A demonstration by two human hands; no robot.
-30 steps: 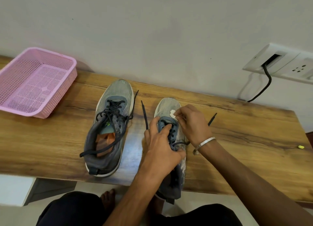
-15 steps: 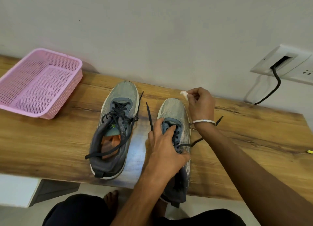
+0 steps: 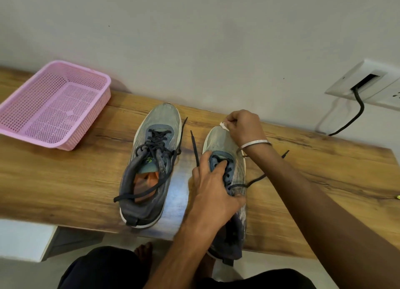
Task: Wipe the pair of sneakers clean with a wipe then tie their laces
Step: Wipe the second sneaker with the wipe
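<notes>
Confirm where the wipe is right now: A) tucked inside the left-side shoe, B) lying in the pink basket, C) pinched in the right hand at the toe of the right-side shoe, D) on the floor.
C: the right hand pinches the small white wipe at the toe of the right-side shoe, while the left hand holds that shoe at its laces.

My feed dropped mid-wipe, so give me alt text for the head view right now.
The right hand pinches a small white wipe at the toe of the right grey mesh sneaker, while the left hand grips its laced midsection. The left grey sneaker, laces untied, and an empty pink perforated plastic basket sit on the wooden tabletop.
</notes>
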